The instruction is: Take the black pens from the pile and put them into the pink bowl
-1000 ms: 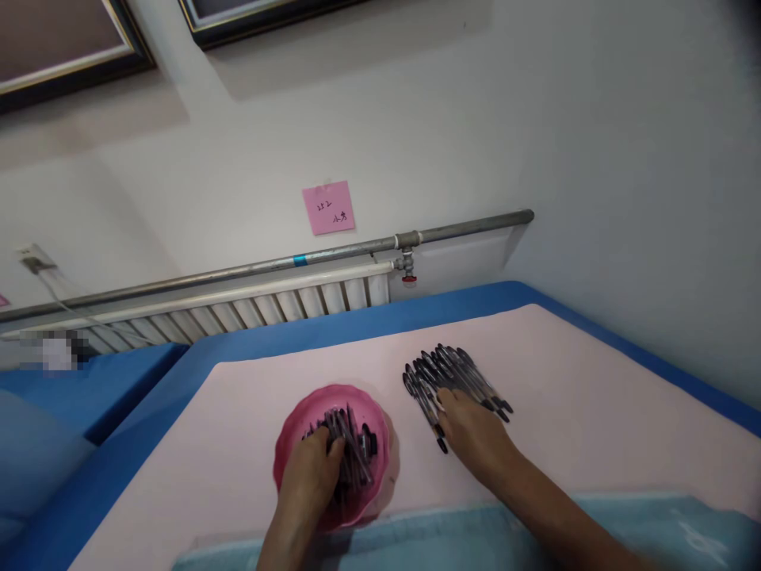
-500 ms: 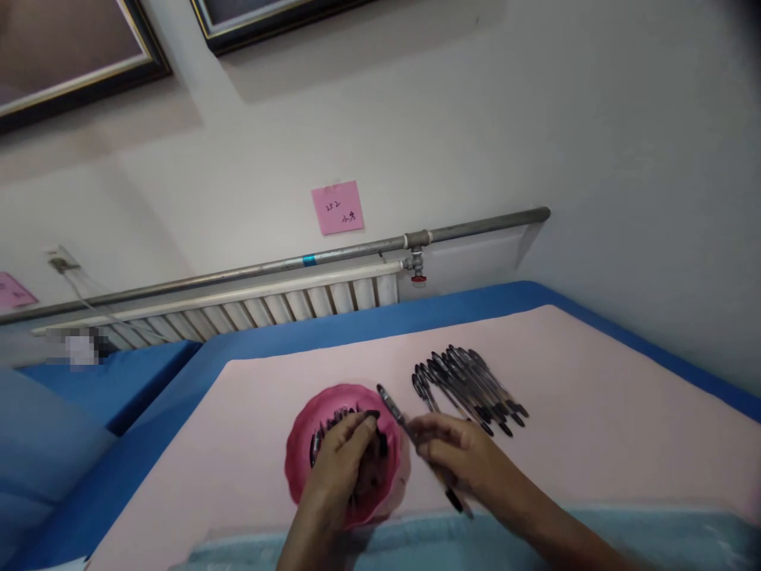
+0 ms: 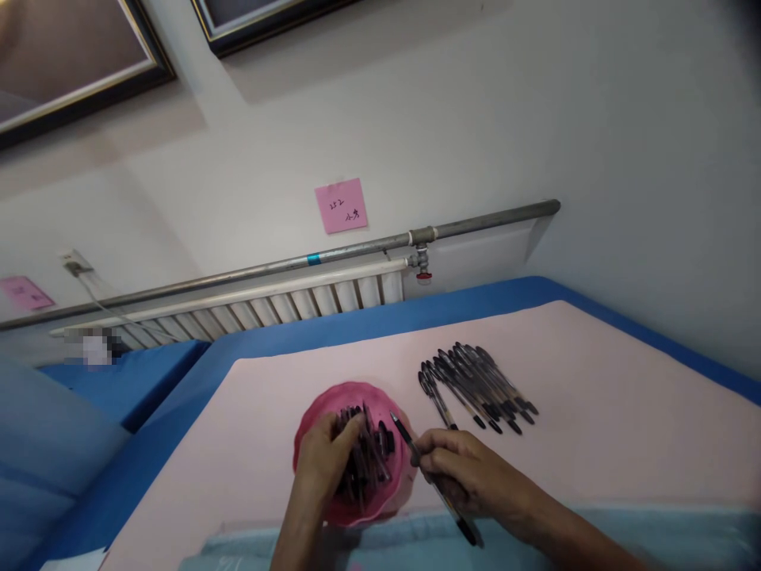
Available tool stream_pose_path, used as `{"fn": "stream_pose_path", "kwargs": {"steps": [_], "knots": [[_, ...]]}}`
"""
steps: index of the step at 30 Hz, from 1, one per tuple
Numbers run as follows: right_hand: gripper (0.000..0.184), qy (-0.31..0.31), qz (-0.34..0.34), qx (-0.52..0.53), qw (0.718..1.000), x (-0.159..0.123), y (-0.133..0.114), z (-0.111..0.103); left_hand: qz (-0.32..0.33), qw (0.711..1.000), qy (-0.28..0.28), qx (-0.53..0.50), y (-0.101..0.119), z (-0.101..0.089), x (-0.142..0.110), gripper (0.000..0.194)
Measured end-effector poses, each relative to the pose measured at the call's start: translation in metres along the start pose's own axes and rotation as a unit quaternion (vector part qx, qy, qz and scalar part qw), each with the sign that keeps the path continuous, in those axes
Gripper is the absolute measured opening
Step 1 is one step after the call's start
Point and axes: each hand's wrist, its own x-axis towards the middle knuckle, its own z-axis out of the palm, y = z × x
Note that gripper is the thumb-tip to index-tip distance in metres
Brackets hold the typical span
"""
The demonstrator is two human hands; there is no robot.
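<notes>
My right hand (image 3: 460,468) pinches a pen (image 3: 443,500) just right of the bowl. The pen slants, with its narrow pointed end up toward the bowl and its black end down toward me. My left hand (image 3: 324,456) reaches over the left side of a pink wavy-edged bowl (image 3: 380,396), thumb and fingers closed together among the pen parts. What they grip, if anything, is hidden. Several clear and dark pen parts (image 3: 372,456) lie in the bowl, with small black pieces (image 3: 385,438) at its right side. Capped pens (image 3: 476,385) lie in a slanted row beyond my right hand.
The pink tabletop (image 3: 624,412) has a blue border (image 3: 369,321). Light blue cloth (image 3: 642,531) lies along the near edge. Behind the table are a white radiator (image 3: 315,301), a pipe (image 3: 493,218) and a red-handled valve (image 3: 423,277).
The pen in my right hand now shows a bare pointed end where a capped end showed before. My left hand has moved slightly left and lower, and the black piece at its fingertips is gone from view.
</notes>
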Motion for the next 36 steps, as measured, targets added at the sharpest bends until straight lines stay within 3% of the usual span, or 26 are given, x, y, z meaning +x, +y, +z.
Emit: {"fn": "stream_pose_path", "kwargs": {"steps": [2,4,7,9,19,23,28,36], "knots": [[0.005,-0.001,-0.020,0.009,1.000,-0.001,-0.001,0.002,0.027,0.999,-0.011,0.027,0.002,0.007,-0.004,0.037],[0.008,-0.008,-0.030,0.011,0.999,-0.003,-0.002,0.004,0.001,0.996,-0.071,-0.047,0.005,0.016,-0.010,0.034],[0.011,-0.024,-0.033,0.011,0.999,-0.005,-0.003,0.005,-0.094,0.956,-0.187,-0.205,0.010,0.029,-0.020,0.030],[0.012,-0.033,-0.036,0.021,0.999,-0.005,-0.002,0.005,-0.122,0.931,-0.215,-0.269,0.012,0.033,-0.024,0.027],[0.017,-0.023,-0.029,0.043,0.998,-0.008,-0.005,0.010,-0.122,0.911,-0.179,-0.350,0.011,0.037,-0.023,0.027],[0.024,-0.069,-0.012,0.001,0.998,-0.011,-0.006,0.012,-0.114,0.900,-0.190,-0.376,0.008,0.034,-0.021,0.029],[0.013,-0.023,-0.013,0.020,0.999,-0.013,-0.008,0.013,-0.106,0.909,-0.184,-0.360,0.008,0.032,-0.020,0.029],[0.017,-0.054,0.015,0.044,0.997,-0.015,-0.012,0.012,-0.096,0.914,-0.187,-0.347,0.012,0.029,-0.022,0.032]]}}
